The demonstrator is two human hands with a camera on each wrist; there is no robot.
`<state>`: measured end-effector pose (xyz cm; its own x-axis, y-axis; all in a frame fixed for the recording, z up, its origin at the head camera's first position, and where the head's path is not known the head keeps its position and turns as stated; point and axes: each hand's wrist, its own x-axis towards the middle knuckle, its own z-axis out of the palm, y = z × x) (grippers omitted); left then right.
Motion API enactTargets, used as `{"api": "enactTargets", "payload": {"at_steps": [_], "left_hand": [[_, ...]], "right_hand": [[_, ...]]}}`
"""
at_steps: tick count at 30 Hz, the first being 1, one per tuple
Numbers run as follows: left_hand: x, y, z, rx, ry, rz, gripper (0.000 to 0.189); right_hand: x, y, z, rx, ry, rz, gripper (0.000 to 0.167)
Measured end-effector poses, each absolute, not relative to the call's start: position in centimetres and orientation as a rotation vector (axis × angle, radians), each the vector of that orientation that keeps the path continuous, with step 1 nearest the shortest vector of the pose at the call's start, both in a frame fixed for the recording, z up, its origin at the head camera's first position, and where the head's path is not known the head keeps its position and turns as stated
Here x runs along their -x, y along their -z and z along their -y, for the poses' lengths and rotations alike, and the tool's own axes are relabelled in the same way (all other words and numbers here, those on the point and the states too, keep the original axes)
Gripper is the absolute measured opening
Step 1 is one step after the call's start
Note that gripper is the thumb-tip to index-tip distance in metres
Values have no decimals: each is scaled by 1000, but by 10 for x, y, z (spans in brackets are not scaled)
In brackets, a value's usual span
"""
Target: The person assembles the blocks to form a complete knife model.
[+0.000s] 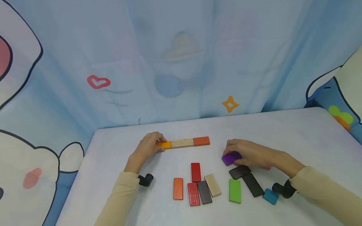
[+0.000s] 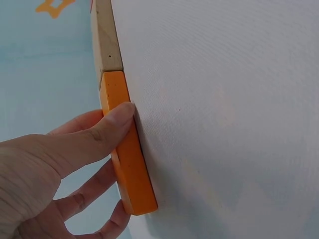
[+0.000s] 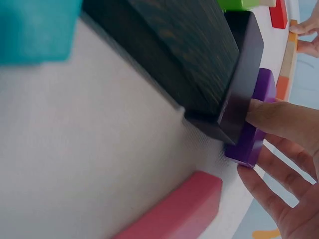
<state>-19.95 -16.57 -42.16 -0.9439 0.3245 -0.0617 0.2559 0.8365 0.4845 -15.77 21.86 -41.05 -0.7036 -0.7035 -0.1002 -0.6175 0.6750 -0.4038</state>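
At the left end of a row, my left hand pinches a yellow-orange block between thumb and fingers. End to end with it lie a plain wooden block and an orange-red block. On the right, my right hand grips a purple block, thumb on its near side and fingers behind. Close by the purple block are a dark block and a black block. Under the right wrist shows part of a pink block, mostly hidden in the head view.
Nearer the front, an orange block, two red blocks, a grey block and a beige block lie grouped. A green block and a teal block lie further right. A blue patterned curtain hangs behind the white table.
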Motion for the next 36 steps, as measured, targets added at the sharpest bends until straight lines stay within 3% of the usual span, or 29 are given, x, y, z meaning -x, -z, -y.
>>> {"api": "enactTargets", "payload": {"at_steps": [19, 36], "left_hand": [[199, 422, 166, -455, -714, -2876, 24], [196, 419, 162, -459, -712, -2876, 25]], "right_hand": [[207, 421, -202, 947, 853, -2787, 34], [210, 428, -187, 932, 797, -2811, 32]]}}
